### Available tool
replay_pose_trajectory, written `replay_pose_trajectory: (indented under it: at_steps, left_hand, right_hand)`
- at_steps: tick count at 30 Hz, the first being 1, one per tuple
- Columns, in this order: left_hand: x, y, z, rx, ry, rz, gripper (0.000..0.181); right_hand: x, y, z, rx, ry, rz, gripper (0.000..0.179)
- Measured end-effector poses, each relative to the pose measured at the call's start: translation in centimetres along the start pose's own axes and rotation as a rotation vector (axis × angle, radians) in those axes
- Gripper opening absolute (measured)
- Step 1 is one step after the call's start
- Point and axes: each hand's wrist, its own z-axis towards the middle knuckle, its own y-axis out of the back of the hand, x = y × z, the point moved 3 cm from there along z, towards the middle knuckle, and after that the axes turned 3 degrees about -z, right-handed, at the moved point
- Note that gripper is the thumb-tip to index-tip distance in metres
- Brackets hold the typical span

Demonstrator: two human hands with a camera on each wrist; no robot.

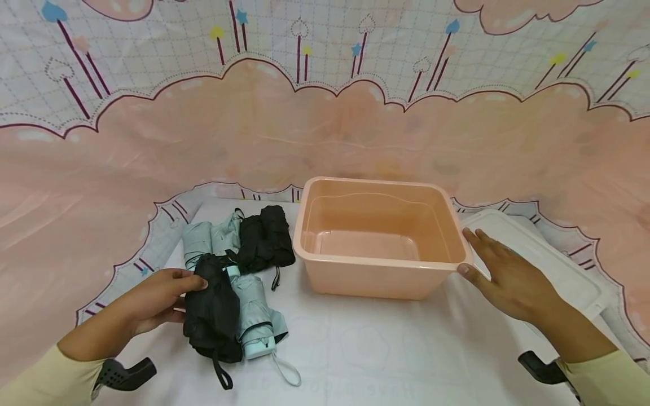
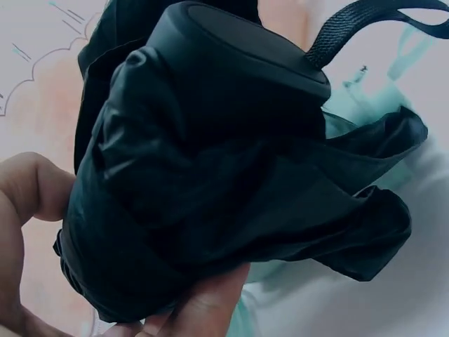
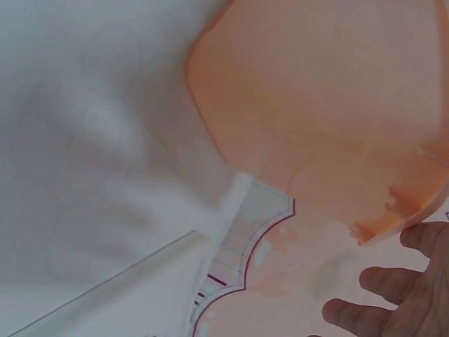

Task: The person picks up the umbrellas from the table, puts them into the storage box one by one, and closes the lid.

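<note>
My left hand (image 1: 159, 299) grips a folded black umbrella (image 1: 212, 316) by its side, thumb on top. In the left wrist view the umbrella (image 2: 210, 182) shows its loose fabric folds, a flat black end and a strap. Close beside it lies a folded mint-green umbrella (image 1: 254, 307) with a pale wrist loop. Behind these are another black umbrella (image 1: 266, 237) and more mint-green folded fabric (image 1: 197, 239). At the right end of a peach plastic bin (image 1: 365, 279), my right hand (image 1: 513, 285) touches the rim with extended fingers. The bin's visible inside holds nothing.
A white lid-like panel (image 1: 548, 265) lies to the right of the bin, partly under the right forearm. White sheeting (image 1: 365, 349) covers the surface in front. A patterned peach cloth (image 1: 330, 135) rises behind everything.
</note>
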Motion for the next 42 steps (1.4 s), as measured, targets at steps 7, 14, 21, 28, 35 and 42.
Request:
replay_pose_trajectory:
  at_steps: [7, 14, 21, 28, 35, 42]
  left_hand:
    - [-1.8, 0.0, 0.1, 0.030, -0.056, -0.017, 0.061]
    - [-3.6, -0.1, 0.4, 0.046, -0.076, -0.022, 0.064]
    - [-5.4, 0.1, 0.7, 0.047, -0.104, -0.009, 0.064]
    - [-6.9, 0.5, 1.0, 0.056, -0.125, -0.019, 0.065]
    - [-8.0, 0.4, 1.4, 0.061, -0.117, -0.041, 0.066]
    - [-9.1, 0.1, 1.8, 0.065, -0.119, -0.058, 0.068]
  right_hand:
    - [0.1, 0.2, 0.0, 0.005, 0.000, 0.000, 0.077]
    - [0.1, 0.4, 0.0, 0.010, -0.007, 0.002, 0.077]
    - [0.1, 0.4, 0.1, 0.013, -0.010, 0.007, 0.077]
    - [0.1, 0.2, 0.1, 0.006, -0.008, 0.007, 0.077]
    - [0.2, 0.3, 0.1, 0.006, -0.007, 0.003, 0.078]
    - [0.2, 0.3, 0.1, 0.017, -0.010, 0.012, 0.077]
